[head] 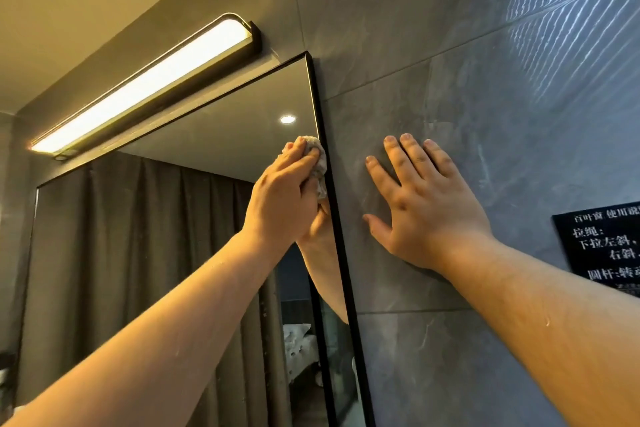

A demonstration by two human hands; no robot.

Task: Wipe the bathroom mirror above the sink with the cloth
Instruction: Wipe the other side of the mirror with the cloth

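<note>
Left hand [282,196] grips a balled cloth [320,163] against the mirror [194,218], by its right frame edge near the top corner. Right hand [424,204], just right of the frame, lies flat on the grey tile wall [450,80], fingers straight and spread. Both arms reach upward.

Count of things around the gripped cloth

Two hands: the left hand [282,192] grips the one cloth [319,163] against the one black-framed mirror [156,236], and the right hand [420,204] lies flat on the grey wall tiles [433,10] just right of that grip. One lit bar lamp [145,87] up and left of the grip, one round ceiling light reflection [287,119] just above it, and one black sign [602,246] far right of it
</note>
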